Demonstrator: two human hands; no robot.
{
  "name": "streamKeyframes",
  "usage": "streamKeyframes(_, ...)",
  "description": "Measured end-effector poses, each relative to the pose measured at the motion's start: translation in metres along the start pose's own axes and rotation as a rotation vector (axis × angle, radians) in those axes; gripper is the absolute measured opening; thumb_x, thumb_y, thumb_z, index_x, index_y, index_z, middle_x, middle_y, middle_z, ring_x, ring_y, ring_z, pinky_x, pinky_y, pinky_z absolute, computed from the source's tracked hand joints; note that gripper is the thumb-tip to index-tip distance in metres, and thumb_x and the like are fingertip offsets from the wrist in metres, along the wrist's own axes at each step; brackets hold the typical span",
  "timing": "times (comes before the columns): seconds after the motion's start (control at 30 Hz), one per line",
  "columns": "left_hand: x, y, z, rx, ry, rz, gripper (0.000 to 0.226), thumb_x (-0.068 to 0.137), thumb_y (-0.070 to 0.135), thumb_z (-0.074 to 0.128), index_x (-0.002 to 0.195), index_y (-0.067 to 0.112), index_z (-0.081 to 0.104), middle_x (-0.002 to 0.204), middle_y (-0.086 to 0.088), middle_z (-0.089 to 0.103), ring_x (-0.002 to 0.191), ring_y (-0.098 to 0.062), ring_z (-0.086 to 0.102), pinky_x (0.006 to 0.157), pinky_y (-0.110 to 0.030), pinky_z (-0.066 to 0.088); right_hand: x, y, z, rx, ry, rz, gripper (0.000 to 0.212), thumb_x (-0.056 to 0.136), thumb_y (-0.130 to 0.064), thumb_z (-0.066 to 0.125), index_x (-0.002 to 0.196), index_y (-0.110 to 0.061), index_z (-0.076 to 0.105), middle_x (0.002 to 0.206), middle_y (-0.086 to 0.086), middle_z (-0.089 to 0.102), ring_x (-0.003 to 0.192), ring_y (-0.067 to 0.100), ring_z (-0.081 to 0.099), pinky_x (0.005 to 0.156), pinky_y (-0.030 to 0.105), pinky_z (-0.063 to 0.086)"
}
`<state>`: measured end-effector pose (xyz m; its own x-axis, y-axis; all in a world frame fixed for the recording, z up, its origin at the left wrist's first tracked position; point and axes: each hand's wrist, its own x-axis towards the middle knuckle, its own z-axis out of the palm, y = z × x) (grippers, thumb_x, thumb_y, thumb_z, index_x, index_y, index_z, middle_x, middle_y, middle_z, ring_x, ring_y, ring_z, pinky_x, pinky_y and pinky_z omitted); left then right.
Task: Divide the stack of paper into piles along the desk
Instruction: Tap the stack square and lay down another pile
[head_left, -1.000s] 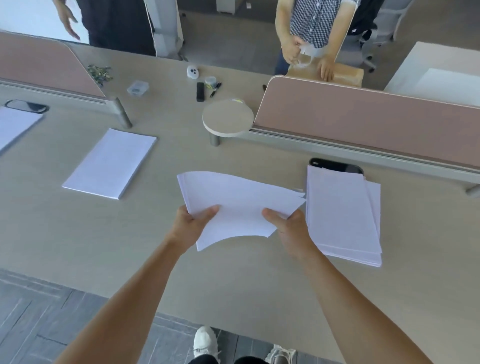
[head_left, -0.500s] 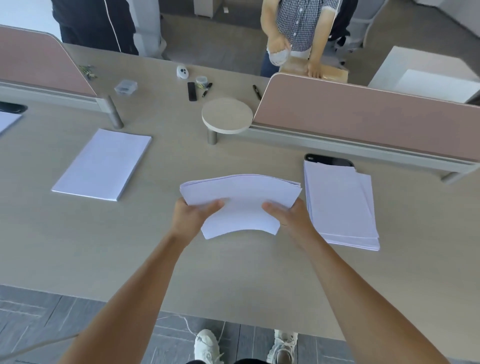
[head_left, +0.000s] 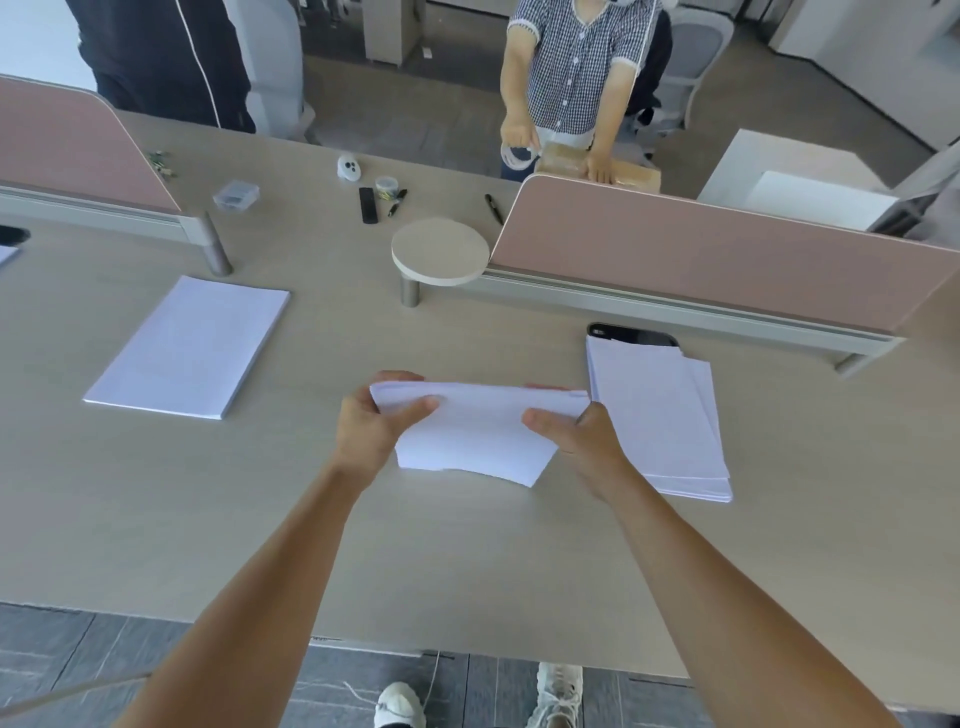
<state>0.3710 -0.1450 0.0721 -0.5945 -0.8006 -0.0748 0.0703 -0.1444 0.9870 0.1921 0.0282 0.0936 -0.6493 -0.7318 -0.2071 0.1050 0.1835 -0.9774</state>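
I hold a bundle of white sheets (head_left: 475, 434) between both hands over the middle of the desk (head_left: 363, 545). It is tilted steeply, its near edge low by the desk top. My left hand (head_left: 376, 423) grips its left end and my right hand (head_left: 574, 434) grips its right end, thumbs on top. A loose, fanned stack of paper (head_left: 657, 415) lies just right of my right hand. A neat pile of paper (head_left: 189, 348) lies flat at the left.
A black phone (head_left: 631, 334) peeks out behind the fanned stack. Pink divider screens (head_left: 701, 254) and a round stand (head_left: 440, 250) run along the back. Pens, a remote (head_left: 368, 205) and small boxes lie beyond. Two people stand across the desk.
The bundle has gone from lying nearly flat and bowed in my hands to standing steeply on edge, and both hands have closed in on its ends.
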Motion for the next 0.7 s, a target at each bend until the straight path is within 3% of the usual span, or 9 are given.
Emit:
streamKeyframes(0.07,-0.001,-0.001,0.001,0.001,-0.027,-0.006,0.059,0.053,0.036,0.086,0.100,0.004,0.070,0.089,0.002,0.075,0.084,-0.018,0.070,0.074,-0.031,0.054,0.000,0.004,-0.004,0.003,0.005,0.013,0.035,0.071,-0.018,0.085,0.105,-0.018,0.076,0.103,0.002,0.078,0.100,0.020,0.072,0.090,0.035,0.056)
streamKeyframes(0.13,-0.001,-0.002,0.008,-0.003,-0.048,-0.042,0.051,0.050,0.035,0.086,0.095,0.014,0.072,0.087,0.004,0.076,0.083,-0.018,0.071,0.075,-0.033,0.055,0.000,0.008,-0.004,0.029,0.030,0.023,0.030,0.073,-0.015,0.086,0.102,-0.012,0.077,0.102,0.005,0.078,0.099,0.022,0.073,0.090,0.038,0.054)
streamKeyframes(0.23,0.000,0.002,0.017,0.031,-0.034,-0.053,0.035,0.051,0.040,0.087,0.080,0.026,0.074,0.083,0.005,0.076,0.082,-0.019,0.070,0.082,-0.041,0.055,0.000,0.007,0.001,0.063,0.059,0.022,0.041,0.069,-0.025,0.088,0.104,-0.007,0.075,0.105,0.009,0.077,0.101,0.026,0.073,0.091,0.042,0.056)
streamKeyframes(0.3,0.002,0.006,0.018,0.041,-0.008,-0.036,0.029,0.052,0.043,0.087,0.074,0.028,0.075,0.082,0.005,0.076,0.081,-0.018,0.070,0.083,-0.042,0.055,0.000,0.000,0.001,0.074,0.074,-0.009,0.033,0.075,-0.017,0.085,0.105,-0.005,0.075,0.105,0.009,0.077,0.100,0.025,0.073,0.090,0.039,0.057)
streamKeyframes(0.4,0.002,0.012,0.015,0.049,-0.015,0.014,0.032,0.052,0.043,0.087,0.074,0.025,0.074,0.078,0.009,0.074,0.078,-0.015,0.069,0.077,-0.035,0.053,0.002,-0.009,-0.003,0.073,0.051,-0.070,0.030,0.078,-0.012,0.082,0.105,-0.003,0.074,0.104,0.008,0.077,0.097,0.023,0.073,0.085,0.033,0.058)
streamKeyframes(0.5,0.003,0.008,0.009,0.056,-0.053,0.007,0.047,0.048,0.040,0.087,0.088,0.022,0.071,0.083,0.014,0.074,0.080,-0.010,0.069,0.073,-0.028,0.053,0.004,-0.008,-0.006,0.024,0.021,-0.031,0.028,0.079,-0.010,0.081,0.106,-0.006,0.074,0.103,0.006,0.076,0.093,0.018,0.072,0.080,0.028,0.055)
streamKeyframes(0.6,0.003,0.000,0.009,0.047,-0.098,-0.045,0.051,0.052,0.035,0.089,0.098,0.019,0.073,0.098,-0.002,0.076,0.092,-0.020,0.072,0.085,-0.038,0.055,0.004,0.003,-0.005,0.032,0.020,0.014,0.024,0.080,-0.009,0.080,0.103,-0.009,0.075,0.103,0.006,0.077,0.095,0.021,0.072,0.083,0.034,0.055)
streamKeyframes(0.7,0.000,0.003,0.016,0.058,-0.063,-0.097,0.039,0.050,0.041,0.089,0.082,0.023,0.076,0.090,-0.003,0.076,0.086,-0.026,0.070,0.083,-0.044,0.053,0.003,0.005,-0.001,0.075,0.075,0.023,0.027,0.080,-0.012,0.081,0.105,-0.008,0.074,0.105,0.008,0.077,0.099,0.025,0.073,0.088,0.038,0.057)
